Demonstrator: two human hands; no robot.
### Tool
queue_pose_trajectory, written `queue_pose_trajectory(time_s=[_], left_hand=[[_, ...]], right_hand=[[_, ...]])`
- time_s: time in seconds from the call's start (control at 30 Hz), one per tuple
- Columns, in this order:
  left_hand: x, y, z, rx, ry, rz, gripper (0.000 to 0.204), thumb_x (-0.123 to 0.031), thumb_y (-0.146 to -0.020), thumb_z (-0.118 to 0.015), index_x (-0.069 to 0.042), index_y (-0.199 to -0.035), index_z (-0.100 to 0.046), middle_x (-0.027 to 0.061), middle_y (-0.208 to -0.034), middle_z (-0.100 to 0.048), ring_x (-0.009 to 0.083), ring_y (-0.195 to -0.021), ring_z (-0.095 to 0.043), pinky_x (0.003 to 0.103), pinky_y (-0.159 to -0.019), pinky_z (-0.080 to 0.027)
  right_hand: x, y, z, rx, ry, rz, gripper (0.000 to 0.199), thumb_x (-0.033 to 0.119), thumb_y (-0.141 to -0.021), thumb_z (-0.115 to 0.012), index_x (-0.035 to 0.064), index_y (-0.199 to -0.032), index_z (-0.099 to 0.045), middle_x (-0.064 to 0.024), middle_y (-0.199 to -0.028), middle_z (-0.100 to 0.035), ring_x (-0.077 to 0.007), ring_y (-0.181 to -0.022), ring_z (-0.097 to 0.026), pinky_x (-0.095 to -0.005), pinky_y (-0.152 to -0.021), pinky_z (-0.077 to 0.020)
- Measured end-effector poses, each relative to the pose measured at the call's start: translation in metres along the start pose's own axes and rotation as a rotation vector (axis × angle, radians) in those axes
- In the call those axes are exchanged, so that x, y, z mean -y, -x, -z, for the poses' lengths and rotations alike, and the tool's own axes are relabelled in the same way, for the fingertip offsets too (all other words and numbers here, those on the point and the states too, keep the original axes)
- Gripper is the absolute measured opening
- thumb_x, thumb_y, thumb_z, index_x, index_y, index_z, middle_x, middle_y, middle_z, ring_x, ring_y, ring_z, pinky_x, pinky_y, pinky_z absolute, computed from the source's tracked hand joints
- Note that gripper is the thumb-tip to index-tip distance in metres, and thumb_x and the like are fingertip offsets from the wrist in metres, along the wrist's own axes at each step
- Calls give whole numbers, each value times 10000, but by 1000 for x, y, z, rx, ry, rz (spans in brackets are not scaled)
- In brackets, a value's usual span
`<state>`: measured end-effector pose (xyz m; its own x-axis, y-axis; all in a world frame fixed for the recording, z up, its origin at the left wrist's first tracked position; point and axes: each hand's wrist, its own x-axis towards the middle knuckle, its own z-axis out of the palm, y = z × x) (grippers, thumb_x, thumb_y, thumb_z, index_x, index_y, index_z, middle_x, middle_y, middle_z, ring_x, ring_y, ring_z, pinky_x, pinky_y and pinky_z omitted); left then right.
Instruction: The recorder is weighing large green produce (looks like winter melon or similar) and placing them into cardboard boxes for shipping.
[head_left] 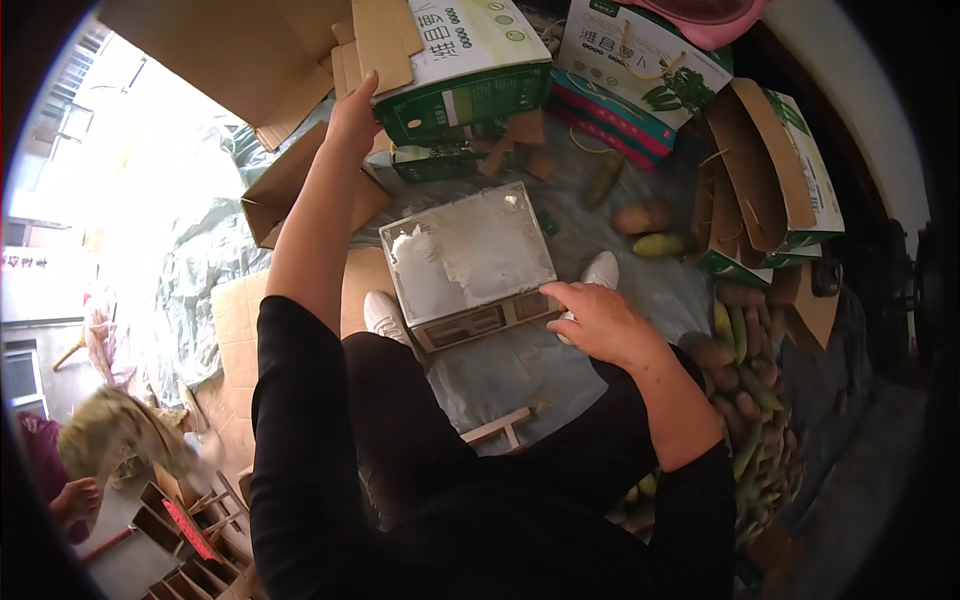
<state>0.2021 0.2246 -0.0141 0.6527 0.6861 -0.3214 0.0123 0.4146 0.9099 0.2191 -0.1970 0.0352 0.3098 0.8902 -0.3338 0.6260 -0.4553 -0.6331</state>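
My left hand reaches far forward and grips the near left edge of a green and white cardboard carton, its thumb up against a brown flap. The other fingers are partly hidden. Between my feet stands a low box-shaped stand with a worn whitish top and openings in its near side. My right hand is at the near right corner of this stand, index finger on the edge and thumb apart from it. Nothing shows in that hand.
Green and brown long radishes are heaped at my right; a few lie ahead near more cartons. A pink basin tops the far boxes. Flattened cardboard lies at left, where another person's hand shows beside a blurred bundle.
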Motion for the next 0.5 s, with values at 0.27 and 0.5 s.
queue_pose_trajectory(time_s=[0.27, 0.5], left_hand=[[6, 4, -26, 42, 74, -5, 452, -192, -802, -673, 65, -1121, -482, 146, -1022, -588, 218, -878, -602, 317, -731, -516], [-23, 100, -39, 106, -126, -42, 344, -165, -836, -622, 35, -1093, -514, 125, -1004, -604, 201, -900, -609, 315, -750, -531]], right_hand=[[-2, -4, -6, 37, 22, -37, 382, 194, -798, -594, 57, -1141, -499, -152, -1064, -579, -321, -1036, -521, -413, -867, -420], [-12, -4, -14, -68, 29, 64, 400, 174, -755, -635, 63, -1124, -528, -145, -915, -609, -322, -870, -577, -387, -757, -449]])
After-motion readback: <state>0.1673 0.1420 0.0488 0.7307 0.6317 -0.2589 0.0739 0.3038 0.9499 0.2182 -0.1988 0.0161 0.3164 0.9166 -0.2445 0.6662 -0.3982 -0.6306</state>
